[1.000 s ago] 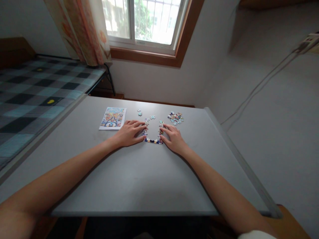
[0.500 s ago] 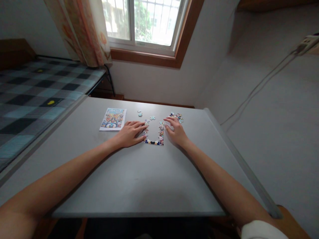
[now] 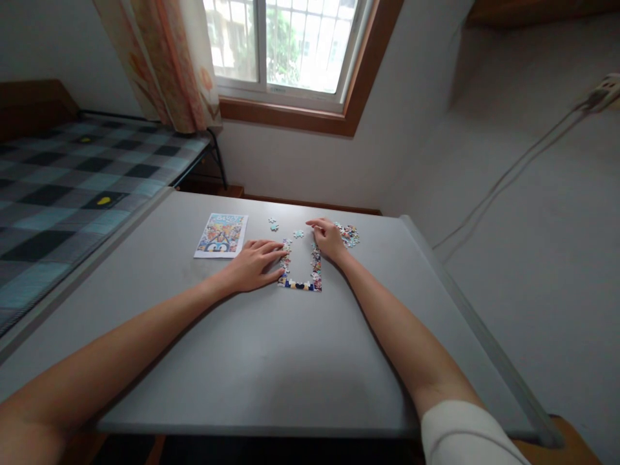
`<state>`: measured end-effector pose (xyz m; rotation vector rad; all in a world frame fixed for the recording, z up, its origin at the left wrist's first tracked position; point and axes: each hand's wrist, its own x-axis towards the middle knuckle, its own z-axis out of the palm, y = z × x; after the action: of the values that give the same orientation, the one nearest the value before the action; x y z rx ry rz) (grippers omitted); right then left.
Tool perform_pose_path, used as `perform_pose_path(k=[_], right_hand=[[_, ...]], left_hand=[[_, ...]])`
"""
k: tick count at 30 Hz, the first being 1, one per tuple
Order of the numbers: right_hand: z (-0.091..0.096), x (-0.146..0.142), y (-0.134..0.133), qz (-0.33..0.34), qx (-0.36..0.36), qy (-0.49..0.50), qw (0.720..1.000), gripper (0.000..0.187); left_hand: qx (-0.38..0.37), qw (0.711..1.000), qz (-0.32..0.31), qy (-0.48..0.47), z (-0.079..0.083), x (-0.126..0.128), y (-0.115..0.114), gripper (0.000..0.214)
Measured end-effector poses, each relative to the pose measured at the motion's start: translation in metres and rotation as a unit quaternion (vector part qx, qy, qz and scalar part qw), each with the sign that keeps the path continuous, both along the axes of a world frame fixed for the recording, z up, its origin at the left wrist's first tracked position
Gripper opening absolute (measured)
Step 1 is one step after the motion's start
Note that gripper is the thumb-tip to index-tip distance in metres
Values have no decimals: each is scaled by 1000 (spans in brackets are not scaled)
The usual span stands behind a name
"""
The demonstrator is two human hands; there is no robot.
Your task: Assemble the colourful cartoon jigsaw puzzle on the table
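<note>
A partly joined jigsaw puzzle frame (image 3: pixel 301 285) lies on the table, with a left side, a bottom row and a right side around a bare middle. My left hand (image 3: pixel 254 266) rests flat with spread fingers, the fingertips on the frame's left side. Above the upper end of the right side is my right hand (image 3: pixel 329 239), its index finger stretched leftward and the other fingers partly curled; no piece shows in it. A loose light-blue puzzle piece (image 3: pixel 298 234) lies just left of those fingertips. Two more loose puzzle pieces (image 3: pixel 274 227) sit farther left.
A heap of puzzle pieces (image 3: pixel 349 235) lies right of my right hand. The printed reference picture (image 3: pixel 221 236) is on the table (image 3: pixel 242 361) at left. A bed (image 3: pixel 97 168) stands beyond the left edge, a window (image 3: pixel 290 45) behind, and a cable (image 3: pixel 504 177) hangs along the right wall.
My right hand has moved left and a little away from me, from beside the frame's right side to over its upper end, its fingers curling more. My left hand stays on the left side.
</note>
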<state>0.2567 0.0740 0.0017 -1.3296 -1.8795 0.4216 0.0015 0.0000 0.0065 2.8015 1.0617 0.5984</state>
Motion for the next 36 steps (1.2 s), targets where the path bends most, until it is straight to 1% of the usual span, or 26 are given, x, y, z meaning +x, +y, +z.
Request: perform_pose_path(k=[5, 11, 13, 17, 21, 23, 27, 30, 32, 36], right_hand=[[-9, 4, -1, 11, 27, 5, 1000, 41], [-8, 4, -6, 16, 43, -41, 998, 41], [-6, 3, -10, 36, 52, -53, 997, 43], [-2, 1, -16, 95, 61, -84, 990, 44], [-4, -1, -18, 120, 50, -111, 985, 42], [-7, -1, -18, 117, 49, -119, 985, 40], [-8, -1, -15, 74, 62, -127, 987, 33], [-1, -6, -10, 57, 62, -138, 987, 27], [6, -14, -3, 64, 49, -149, 986, 25], [24, -40, 17, 135, -6, -163, 977, 24]], left_hand=[[-8, 1000, 0, 7, -1, 0, 1, 44], [-8, 1000, -2, 6, 0, 0, 1, 44], [-9, 1000, -4, 3, 0, -1, 0, 44], [-10, 1000, -6, -2, 2, 0, 0, 43], [-10, 1000, -8, -1, 3, 0, -1, 43], [-9, 1000, -7, 3, 3, 0, -1, 43], [-5, 1000, -6, 1, 1, 0, -1, 44], [-5, 1000, -5, -4, 2, 0, -1, 43], [-8, 1000, -5, -5, 3, 1, -2, 41], [-13, 1000, -9, -7, 5, 2, -2, 39]])
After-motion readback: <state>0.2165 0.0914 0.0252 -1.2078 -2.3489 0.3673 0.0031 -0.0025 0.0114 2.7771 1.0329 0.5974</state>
